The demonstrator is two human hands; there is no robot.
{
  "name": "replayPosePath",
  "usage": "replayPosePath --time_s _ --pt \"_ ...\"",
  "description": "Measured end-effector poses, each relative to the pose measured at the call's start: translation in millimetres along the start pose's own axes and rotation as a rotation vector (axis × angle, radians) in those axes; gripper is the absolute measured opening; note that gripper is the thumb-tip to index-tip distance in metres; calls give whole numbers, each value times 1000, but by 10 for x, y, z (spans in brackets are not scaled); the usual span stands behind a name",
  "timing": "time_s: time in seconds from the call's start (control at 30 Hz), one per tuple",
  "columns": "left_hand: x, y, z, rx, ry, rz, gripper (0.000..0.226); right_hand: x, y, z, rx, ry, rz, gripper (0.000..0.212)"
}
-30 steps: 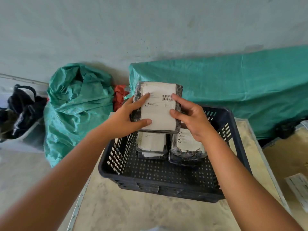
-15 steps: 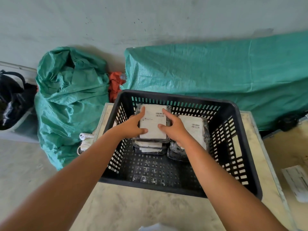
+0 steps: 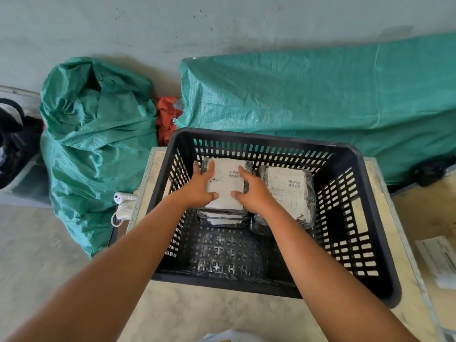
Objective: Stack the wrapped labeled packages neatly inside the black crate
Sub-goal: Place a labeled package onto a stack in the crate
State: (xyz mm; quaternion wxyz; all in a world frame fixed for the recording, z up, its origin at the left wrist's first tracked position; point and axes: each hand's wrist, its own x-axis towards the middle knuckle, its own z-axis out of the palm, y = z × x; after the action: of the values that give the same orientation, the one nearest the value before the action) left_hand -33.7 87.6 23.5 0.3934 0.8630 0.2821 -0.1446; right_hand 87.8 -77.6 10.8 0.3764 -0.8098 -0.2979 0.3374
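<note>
A black perforated crate (image 3: 345,243) stands on a pale table. Against its far wall sit two stacks of plastic-wrapped packages with white barcode labels. The top package of the left stack (image 3: 228,183) is held from both sides: my left hand (image 3: 199,190) grips its left edge, my right hand (image 3: 251,193) its right edge, thumbs on the label. It rests flat on the packages below (image 3: 223,218). The right stack (image 3: 288,191) stands beside it, partly hidden by my right forearm.
The crate's near half shows bare floor (image 3: 222,250). Green woven sacks (image 3: 98,144) and a green covered bundle (image 3: 320,102) lie behind the table. A white cable (image 3: 122,206) hangs at the table's left edge. A loose label sheet (image 3: 441,260) lies at the right.
Both hands brought the package down from above the crate rim onto the left stack inside. Over the last half second the hands barely moved.
</note>
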Motion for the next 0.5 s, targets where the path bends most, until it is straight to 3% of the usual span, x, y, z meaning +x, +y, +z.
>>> replayPosePath --time_s 0.33,0.5 --pt "84 -29 -9 70 8 58 103 34 -11 -8 41 21 56 89" --pt "-7 181 -113 263 0 -17 104 -42 -168 -58 134 68 118 85"
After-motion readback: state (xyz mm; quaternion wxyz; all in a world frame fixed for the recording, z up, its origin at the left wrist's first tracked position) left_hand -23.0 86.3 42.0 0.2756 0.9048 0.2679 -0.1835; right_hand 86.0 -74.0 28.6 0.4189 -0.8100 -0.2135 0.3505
